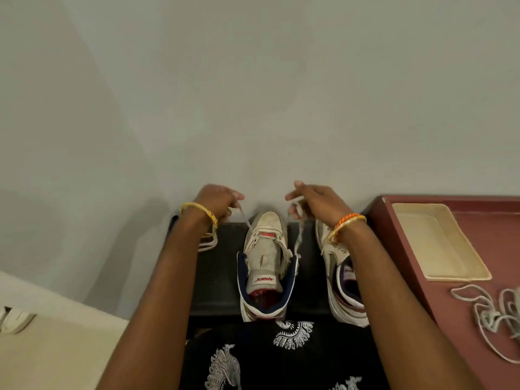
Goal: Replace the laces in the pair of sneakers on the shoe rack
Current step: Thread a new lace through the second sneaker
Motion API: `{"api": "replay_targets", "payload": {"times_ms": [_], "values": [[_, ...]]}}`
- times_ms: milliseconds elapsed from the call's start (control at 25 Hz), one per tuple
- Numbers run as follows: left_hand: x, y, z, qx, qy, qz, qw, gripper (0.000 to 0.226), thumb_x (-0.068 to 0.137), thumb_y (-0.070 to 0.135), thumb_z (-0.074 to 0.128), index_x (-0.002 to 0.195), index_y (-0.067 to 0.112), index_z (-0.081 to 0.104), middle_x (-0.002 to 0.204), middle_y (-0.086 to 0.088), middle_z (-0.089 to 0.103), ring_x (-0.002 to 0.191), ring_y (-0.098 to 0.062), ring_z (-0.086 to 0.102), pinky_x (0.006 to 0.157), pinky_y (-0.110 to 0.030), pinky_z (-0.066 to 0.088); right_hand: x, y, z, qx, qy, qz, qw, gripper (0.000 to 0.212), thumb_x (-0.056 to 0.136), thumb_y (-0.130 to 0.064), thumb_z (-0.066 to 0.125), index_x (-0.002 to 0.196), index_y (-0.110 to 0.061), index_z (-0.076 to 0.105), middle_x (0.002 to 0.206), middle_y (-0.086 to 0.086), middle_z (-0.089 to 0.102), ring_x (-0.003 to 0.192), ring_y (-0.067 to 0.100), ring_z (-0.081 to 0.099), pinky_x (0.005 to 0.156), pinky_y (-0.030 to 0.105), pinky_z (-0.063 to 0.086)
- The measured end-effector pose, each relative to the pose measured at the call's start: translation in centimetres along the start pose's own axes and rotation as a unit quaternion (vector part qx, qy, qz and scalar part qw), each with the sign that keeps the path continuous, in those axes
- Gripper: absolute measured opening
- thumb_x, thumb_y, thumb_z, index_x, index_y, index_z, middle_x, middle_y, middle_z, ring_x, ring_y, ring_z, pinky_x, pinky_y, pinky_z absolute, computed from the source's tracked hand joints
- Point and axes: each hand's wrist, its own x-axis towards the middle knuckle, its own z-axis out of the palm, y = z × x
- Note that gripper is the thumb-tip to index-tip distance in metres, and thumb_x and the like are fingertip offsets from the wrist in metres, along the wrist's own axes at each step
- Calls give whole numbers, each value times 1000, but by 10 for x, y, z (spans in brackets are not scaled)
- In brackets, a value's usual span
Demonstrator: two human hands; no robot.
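Observation:
Two white sneakers with navy collars stand toe-first toward the wall on a black shoe rack point(216, 280). The left sneaker point(267, 266) sits between my arms with its tongue pulled up. The right sneaker point(342, 285) is partly hidden under my right forearm. A white lace point(245, 220) runs from the left sneaker's lowest eyelets up to both hands. My left hand point(218, 202) grips one end, whose slack loops down by my wrist. My right hand point(312, 201) pinches the other end above the toe.
A maroon table point(478, 305) stands to the right, carrying a cream tray point(439, 243) and a heap of loose grey laces point(495, 319). A plain wall rises right behind the rack. A white shoe point(14, 319) lies on the pale floor at the far left.

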Motion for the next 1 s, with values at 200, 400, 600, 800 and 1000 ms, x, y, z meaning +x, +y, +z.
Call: {"api": "replay_targets", "payload": {"times_ms": [200, 400, 600, 800, 1000], "values": [[-66, 92, -37, 21, -18, 47, 999, 26, 97, 3, 40, 102, 5, 65, 76, -3, 60, 51, -8, 43, 39, -13, 39, -47, -103, -19, -77, -26, -89, 993, 15, 92, -6, 52, 100, -5, 66, 78, 5, 67, 60, 9, 60, 70, 23, 53], [-113, 151, -65, -41, -42, 92, 994, 26, 98, 3, 37, 103, 3, 63, 71, 1, 55, 39, -3, 41, 41, -14, 35, -81, -166, -34, 38, -1, -141, 989, 12, 89, -4, 57, 94, -7, 67, 74, 5, 65, 56, 14, 58, 64, 26, 55], [-138, 175, -75, -35, -8, 129, 991, 24, 95, 6, 41, 97, 7, 65, 72, 2, 59, 34, -3, 35, 36, -13, 29, -98, -189, -37, -11, 46, -217, 975, 19, 90, -2, 50, 95, -7, 68, 76, 2, 67, 53, 11, 50, 55, 22, 48], [-81, 98, -48, 37, 110, 113, 987, 12, 83, 5, 59, 89, 3, 69, 80, -10, 67, 48, -13, 57, 51, -18, 49, -67, -117, -27, -136, 163, -210, 954, 14, 84, -15, 59, 81, -9, 71, 74, 4, 66, 68, 9, 57, 62, 20, 40], [-13, -15, 9, 199, 55, 42, 978, 27, 85, 4, 56, 110, 9, 67, 116, -11, 65, 108, -28, 60, 96, -31, 46, -21, -16, 6, -254, 103, -55, 960, 12, 81, -21, 61, 84, -11, 67, 85, 5, 66, 86, 22, 62, 73, 24, 44]]}}
